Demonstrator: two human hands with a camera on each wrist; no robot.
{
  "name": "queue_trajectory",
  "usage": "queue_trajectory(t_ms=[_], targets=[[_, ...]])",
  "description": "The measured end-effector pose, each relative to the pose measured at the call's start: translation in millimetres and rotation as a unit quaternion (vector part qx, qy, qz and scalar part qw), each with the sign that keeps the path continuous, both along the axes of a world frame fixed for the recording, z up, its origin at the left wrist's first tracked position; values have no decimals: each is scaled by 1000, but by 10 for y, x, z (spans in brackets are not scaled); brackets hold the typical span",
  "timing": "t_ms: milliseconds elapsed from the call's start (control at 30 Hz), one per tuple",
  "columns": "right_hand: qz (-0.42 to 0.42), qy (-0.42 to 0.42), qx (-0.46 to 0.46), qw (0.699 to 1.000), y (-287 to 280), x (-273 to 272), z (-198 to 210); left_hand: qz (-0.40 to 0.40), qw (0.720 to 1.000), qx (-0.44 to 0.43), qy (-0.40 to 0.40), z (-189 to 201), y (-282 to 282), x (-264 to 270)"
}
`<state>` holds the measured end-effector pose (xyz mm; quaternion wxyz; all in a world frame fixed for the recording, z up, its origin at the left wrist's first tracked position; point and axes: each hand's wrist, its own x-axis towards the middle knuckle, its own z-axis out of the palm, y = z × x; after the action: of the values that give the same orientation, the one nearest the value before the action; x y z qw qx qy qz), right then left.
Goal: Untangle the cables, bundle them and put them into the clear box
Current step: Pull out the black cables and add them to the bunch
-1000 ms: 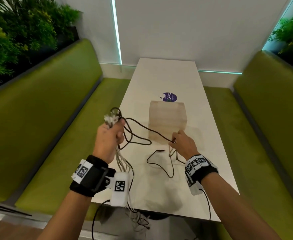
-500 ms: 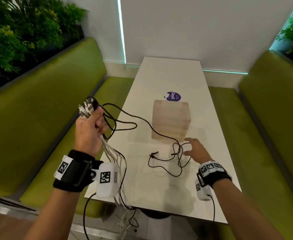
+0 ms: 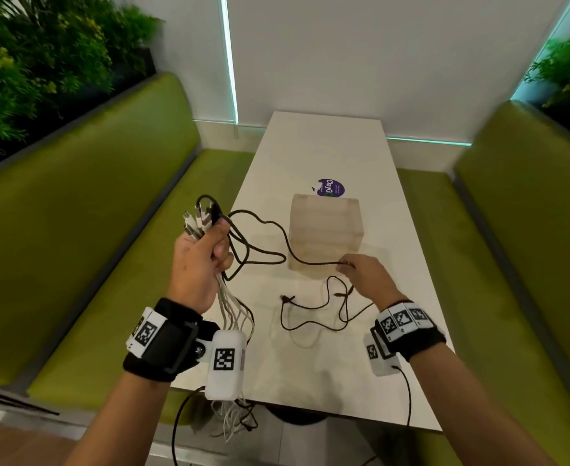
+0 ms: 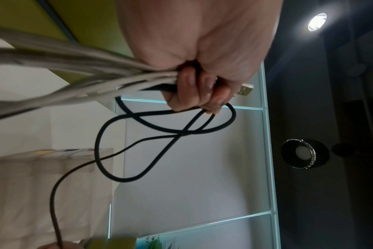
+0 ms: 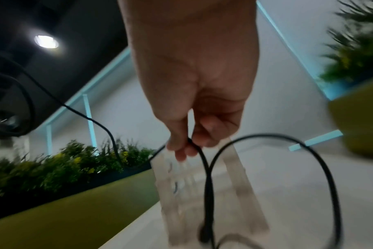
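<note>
**Gripping the cables over the white table**

Flanking everything, two green benches (image 3: 85, 264) ran along the left and right sides, with leafy plants (image 3: 34, 62) behind their backs. Between them stood the long white table (image 3: 327, 149), reaching from the near edge to the far wall. Near its middle sat the clear box (image 3: 325, 237), upright, and just beyond its far side lay a round purple sticker (image 3: 332, 188).

The left hand (image 3: 198, 264) was raised over the table's left edge, its fingers curled tight round a bunch of white cables (image 3: 231, 314) whose plugs stuck out above the fist and whose lengths hung down past the near edge. Caught in the same fist was a black cable (image 3: 266, 227), which looped beside the hand and ran right across the front of the box to the right hand (image 3: 366, 275). That hand pinched the black cable between thumb and fingertips (image 5: 181, 151), just in front of the box. Beyond the pinch, the cable's remainder lay in loose curls on the tabletop near the right wrist.
</note>
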<state>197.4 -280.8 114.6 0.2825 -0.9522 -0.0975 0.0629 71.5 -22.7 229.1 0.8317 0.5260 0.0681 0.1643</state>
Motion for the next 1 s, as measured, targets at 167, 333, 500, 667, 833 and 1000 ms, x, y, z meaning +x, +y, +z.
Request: queue_trajectory(t_ms=[167,333,500,667,833,1000], targets=[[10,28,-27,999,-103,-40,375,-29,999,35,7,-117,-43,3],[184,-4,122,975,6,-396,736,-107,987,109,44,-246,-133,33],[268,26,266,926,233,-676,971,-239,948,192,91,-338,-316,40],[210,73,428,876,395,-844,873,-347,907,203,127,-295,-393,7],[159,55,492,854,450,-970,815,-366,905,180,124,-313,-331,3],[101,55,487,866,323,-940,748,-301,942,93,115,-348,-197,8]])
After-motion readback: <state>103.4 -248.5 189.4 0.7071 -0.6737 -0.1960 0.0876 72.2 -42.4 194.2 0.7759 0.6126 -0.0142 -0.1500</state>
